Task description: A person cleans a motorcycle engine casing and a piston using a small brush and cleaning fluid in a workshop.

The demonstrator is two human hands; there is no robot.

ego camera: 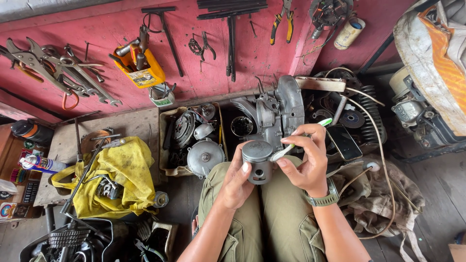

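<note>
Grey piston (257, 162) clutched in left hand (236, 182), toothbrush (296, 141) gripped in right hand (306, 167); could slip, oily, onto lap.

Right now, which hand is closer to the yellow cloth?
Left. The left hand holds the grey piston over the lap, on the side of the yellow cloth. The right hand, holding a toothbrush, is farther away beyond the piston.

The person wears olive-green trousers (272, 213) with a seamed thigh pocket, bare forearms, and an olive-green wristwatch (324, 198) on the right wrist.
</note>
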